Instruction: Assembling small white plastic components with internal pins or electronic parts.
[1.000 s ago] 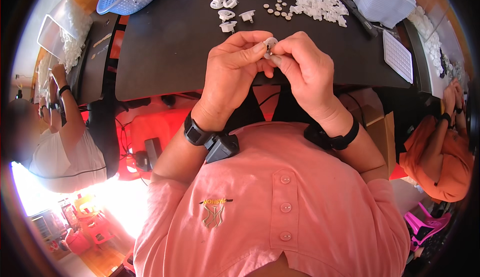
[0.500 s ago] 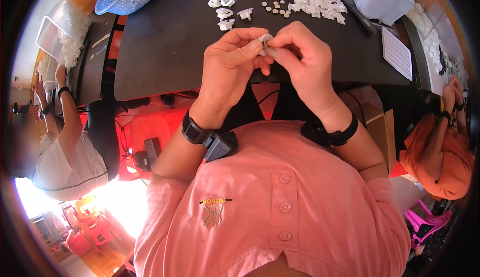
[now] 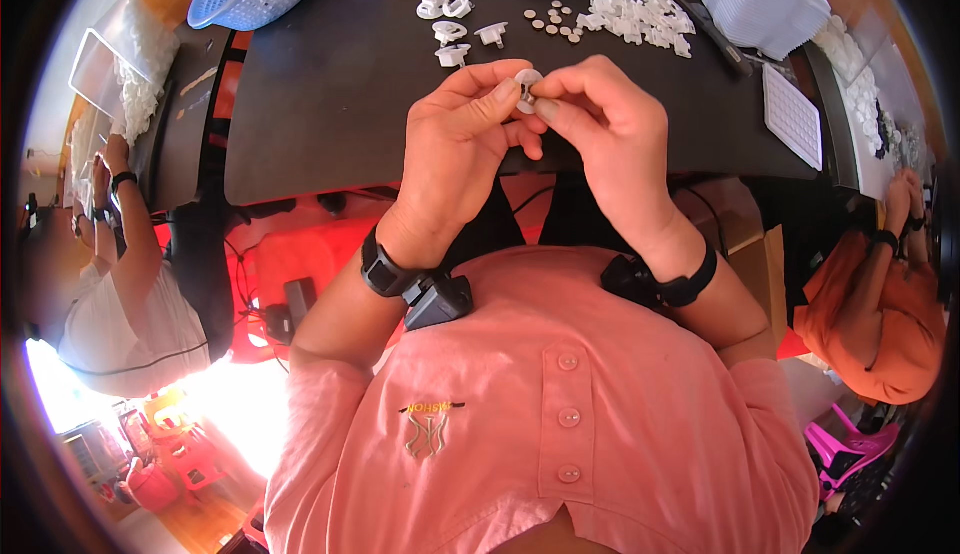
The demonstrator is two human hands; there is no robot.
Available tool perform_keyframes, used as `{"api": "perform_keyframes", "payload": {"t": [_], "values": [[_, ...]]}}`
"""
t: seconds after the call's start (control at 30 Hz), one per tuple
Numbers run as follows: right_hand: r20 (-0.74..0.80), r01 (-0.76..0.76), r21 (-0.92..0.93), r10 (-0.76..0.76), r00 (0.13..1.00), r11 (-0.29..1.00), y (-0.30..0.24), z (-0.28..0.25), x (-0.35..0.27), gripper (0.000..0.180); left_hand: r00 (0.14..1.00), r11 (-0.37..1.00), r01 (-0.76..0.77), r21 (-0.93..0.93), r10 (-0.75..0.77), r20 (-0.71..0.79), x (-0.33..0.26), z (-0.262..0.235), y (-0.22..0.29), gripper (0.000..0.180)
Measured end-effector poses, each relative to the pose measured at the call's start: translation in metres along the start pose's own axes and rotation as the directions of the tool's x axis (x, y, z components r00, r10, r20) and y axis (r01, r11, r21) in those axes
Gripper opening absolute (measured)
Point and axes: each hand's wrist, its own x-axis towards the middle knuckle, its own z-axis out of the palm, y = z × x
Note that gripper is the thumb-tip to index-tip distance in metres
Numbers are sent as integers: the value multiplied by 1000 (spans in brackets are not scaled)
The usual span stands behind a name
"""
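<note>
Where left grip (image 3: 452,144) faces right grip (image 3: 618,134), white part (image 3: 528,78), pinched between

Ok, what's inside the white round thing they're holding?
Something dark, too small to name, shows inside the white round piece. The left hand and right hand hide its sides.

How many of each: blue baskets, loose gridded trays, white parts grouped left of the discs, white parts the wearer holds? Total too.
Blue basket: 1
Loose gridded tray: 1
Grouped white parts: 5
Held white part: 1
Total: 8
</note>
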Motion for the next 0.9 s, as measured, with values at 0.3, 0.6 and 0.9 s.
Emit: {"api": "perform_keyframes", "payload": {"t": [0.3, 0.6, 0.9], "values": [[-25, 410, -291, -436, 900, 864, 10, -3, -2, 9, 998, 997, 57, -45, -56, 29, 1, -2, 5, 27], [92, 312, -135, -301, 949, 941, 2, 0, 0, 7, 996, 992, 61, -106, -54, 72, 3, -10, 2, 25], [85, 214, -124, -205, 975, 969, 5, -6, 2, 8, 997, 998, 51, -21, -50, 58, 3, -4, 4, 24]]}}
